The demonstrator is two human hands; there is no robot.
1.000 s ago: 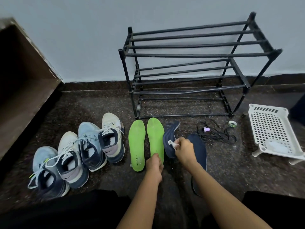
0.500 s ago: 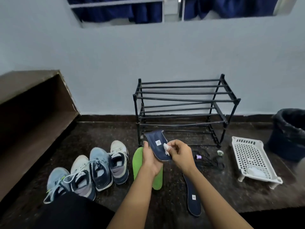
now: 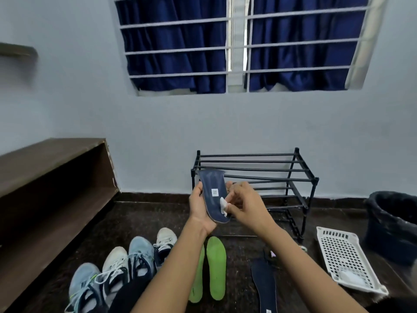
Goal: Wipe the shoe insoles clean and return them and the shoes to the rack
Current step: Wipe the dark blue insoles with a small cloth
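Observation:
My left hand holds a navy insole upright in front of the black shoe rack. My right hand pinches a small white wipe against the insole's right edge. On the dark floor below lie two green insoles side by side and a second navy insole to their right. Several sneakers stand in a row at the lower left. The rack's shelves are bare.
A white perforated plastic tray lies on the floor at the right, with a dark bin behind it. A brown wooden shelf unit runs along the left wall. Above the rack is a barred window with blue curtains.
The view has tilted upward, showing the window. My left hand lifted the navy insole off the floor to chest height, and my right hand brought the wipe along its right edge.

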